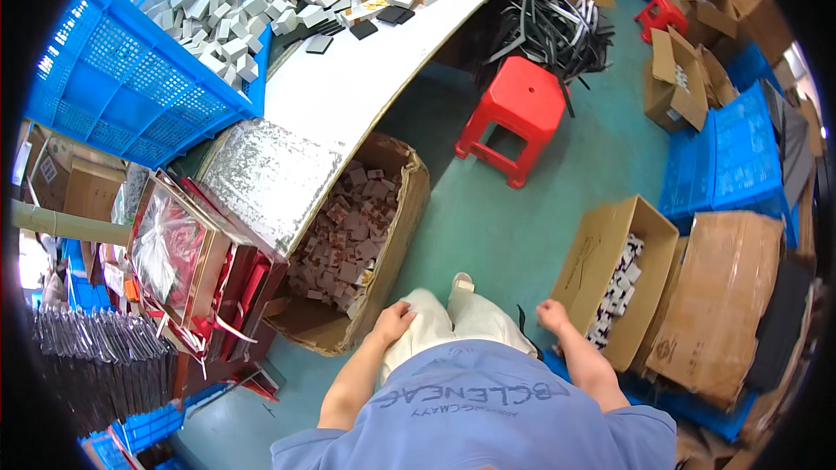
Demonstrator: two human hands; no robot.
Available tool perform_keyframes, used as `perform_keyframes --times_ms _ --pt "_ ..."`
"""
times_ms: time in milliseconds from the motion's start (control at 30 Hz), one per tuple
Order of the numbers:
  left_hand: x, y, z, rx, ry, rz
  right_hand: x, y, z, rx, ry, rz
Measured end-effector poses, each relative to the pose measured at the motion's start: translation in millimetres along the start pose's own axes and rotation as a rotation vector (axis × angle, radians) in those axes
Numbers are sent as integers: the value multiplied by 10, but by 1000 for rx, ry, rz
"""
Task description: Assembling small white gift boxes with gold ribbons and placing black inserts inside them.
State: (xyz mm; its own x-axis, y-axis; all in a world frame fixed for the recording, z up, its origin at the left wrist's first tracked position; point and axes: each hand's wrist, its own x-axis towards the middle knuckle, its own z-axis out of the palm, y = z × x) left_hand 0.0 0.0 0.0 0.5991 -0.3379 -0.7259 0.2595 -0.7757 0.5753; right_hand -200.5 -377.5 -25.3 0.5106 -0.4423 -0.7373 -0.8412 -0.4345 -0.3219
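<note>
green floor, cardboard box (brown, open)

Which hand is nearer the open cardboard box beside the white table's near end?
Left: the left hand is just right of the cardboard box; the right hand is much farther right.

Both arms hang low, one on each side of the torso, which is viewed from above. Left forearm: bare, extending forward and slightly inward from the elbow. Left grip: at the outer side of the left leg, back of the hand uppermost, fingers bent; degree of closure not determinable. Right forearm: bare, angled forward and inward, elbow slightly bent. Right grip: clear of the body to the right, about level with the left one, fingers curled; palm hidden, closure not confirmed. Wrists: both bare, without marked bend.
</note>
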Motion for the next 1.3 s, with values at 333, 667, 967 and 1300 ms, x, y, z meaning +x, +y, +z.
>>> perform_keyframes --times_ms 333,667,967,1300 --pt "978 1800 -906 -3 527 516 2144 -2019 -1468 254 27 -387" --pt "2409 3246 -2325 234 1001 564 2755 -3983 -2558 32 -7 -689" --pt "2295 2894 -1574 144 1170 320 3013 -6365 -2796 -373 -271 -1505" --pt "3922 2794 -234 -215 1289 -762 3565 -6759 -2769 -1241 -652 -2137"
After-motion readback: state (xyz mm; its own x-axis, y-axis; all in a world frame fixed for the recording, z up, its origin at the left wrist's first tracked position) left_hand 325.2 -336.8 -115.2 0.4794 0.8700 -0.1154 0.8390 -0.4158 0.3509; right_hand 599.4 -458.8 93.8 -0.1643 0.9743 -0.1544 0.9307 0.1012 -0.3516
